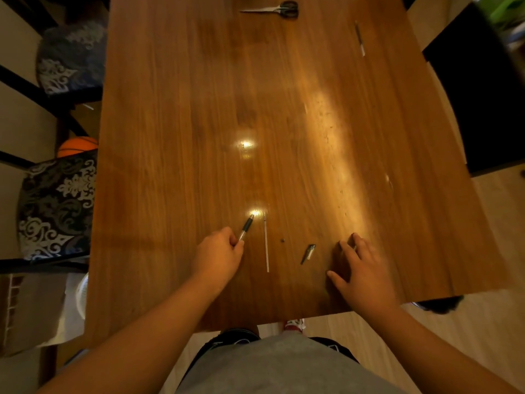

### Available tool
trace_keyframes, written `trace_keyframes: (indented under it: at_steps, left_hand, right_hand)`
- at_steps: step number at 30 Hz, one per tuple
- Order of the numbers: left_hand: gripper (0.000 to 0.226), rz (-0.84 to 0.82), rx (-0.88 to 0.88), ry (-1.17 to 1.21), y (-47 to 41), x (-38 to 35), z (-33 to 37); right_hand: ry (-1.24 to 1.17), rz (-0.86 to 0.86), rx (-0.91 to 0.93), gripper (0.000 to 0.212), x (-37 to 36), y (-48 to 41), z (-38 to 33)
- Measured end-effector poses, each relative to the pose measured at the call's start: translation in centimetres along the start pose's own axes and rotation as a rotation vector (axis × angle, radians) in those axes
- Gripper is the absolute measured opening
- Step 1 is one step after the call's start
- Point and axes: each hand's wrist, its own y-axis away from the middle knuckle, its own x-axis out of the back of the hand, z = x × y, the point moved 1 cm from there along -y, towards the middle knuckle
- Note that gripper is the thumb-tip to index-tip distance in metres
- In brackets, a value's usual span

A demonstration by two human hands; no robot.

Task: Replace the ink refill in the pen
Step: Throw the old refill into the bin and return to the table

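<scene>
My left hand (220, 253) is closed around the rear of a clear pen barrel (246, 227) with a black grip, its tip pointing away from me. Just right of it a thin white ink refill (266, 243) lies lengthwise on the wooden table (199, 137). A tiny dark part (283, 240) and a dark pen cap with a clip (308, 253) lie further right. My right hand (359, 265) rests flat on the table, fingers spread, right of the cap; a thin pale piece shows at its fingertips, and I cannot tell whether it is held.
Scissors (278, 9) lie at the table's far edge. Another pen or refill (360, 38) lies at the far right. Patterned chairs (59, 203) stand along the left side, with an orange ball (78, 146) behind. A black chair (480, 95) stands right.
</scene>
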Motion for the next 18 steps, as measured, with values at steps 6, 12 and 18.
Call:
trace_keyframes:
  at_steps: [6, 12, 18]
  left_hand:
    - [0.021, -0.047, -0.037, -0.042, -0.7, 0.0, 0.0]
    - [0.028, -0.103, -0.061, -0.075, -1.5, 0.3, -0.3]
    - [0.032, -0.151, -0.097, -0.101, -0.9, 1.7, -0.3]
  right_hand:
    - [-0.024, -0.011, -0.038, 0.078, 0.1, -0.1, -0.3]
    - [-0.056, -0.027, -0.048, 0.078, 0.2, -0.1, -0.4]
    - [-0.09, -0.026, -0.047, 0.076, 0.5, 0.8, -0.7]
